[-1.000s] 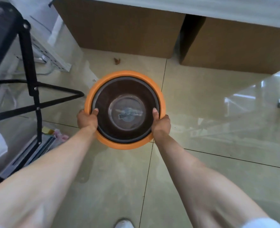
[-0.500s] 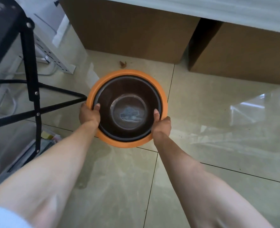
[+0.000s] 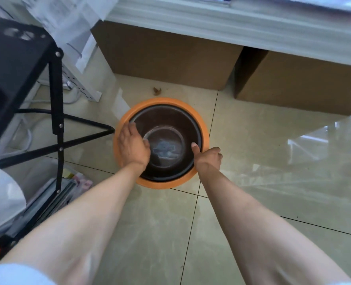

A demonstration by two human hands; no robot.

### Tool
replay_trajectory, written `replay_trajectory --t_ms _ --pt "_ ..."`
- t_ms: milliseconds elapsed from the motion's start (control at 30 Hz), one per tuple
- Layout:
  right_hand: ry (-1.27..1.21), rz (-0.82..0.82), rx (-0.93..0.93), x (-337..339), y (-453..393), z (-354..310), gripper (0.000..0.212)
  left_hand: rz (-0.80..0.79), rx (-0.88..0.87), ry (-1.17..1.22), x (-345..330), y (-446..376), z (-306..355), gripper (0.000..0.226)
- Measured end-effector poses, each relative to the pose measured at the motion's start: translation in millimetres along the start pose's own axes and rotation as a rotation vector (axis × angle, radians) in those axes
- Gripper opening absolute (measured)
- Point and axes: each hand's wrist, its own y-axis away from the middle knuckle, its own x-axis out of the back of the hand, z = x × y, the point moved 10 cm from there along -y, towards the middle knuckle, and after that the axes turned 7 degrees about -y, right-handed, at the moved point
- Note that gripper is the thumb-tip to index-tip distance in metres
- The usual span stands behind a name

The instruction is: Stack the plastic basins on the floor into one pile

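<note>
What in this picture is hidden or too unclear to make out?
- Head view: left hand covers the near left of the dark basin; its grip is unclear.
- The clear basin has a blurred label on its bottom.
- Orange basin: only the rim shows.
- Right hand: fingers hidden below the rim.

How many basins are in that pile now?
3 visible: the orange basin outermost on the floor, the dark brown basin nested inside it, and a clear basin innermost. Others may be hidden beneath.

Both hands on nested basins, tiled floor.
</note>
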Motion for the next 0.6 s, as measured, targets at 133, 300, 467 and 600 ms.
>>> replay_trajectory --t_ms 133,300,467,600 --pt "0.247 0.131 0.299 25.1 30.6 -34.0 0.057 -0.120 -0.264 -0.027 -4.2 48.7 50.3 0.058" --pt "0.263 0.017 0.282 46.5 71.4 -20.8 0.044 -0.293 -0.502 -0.119 -2.0 128.1 93.3 0.058" --pt "0.299 -0.043 0.254 111.0 115.9 -4.6 0.036 -0.433 -0.540 -0.146 34.6 198.8 120.2 0.057" --pt "0.281 -0.011 0.198 184.0 158.1 16.9 0.037 -0.486 -0.517 -0.061 87.3 252.4 154.9 0.054"
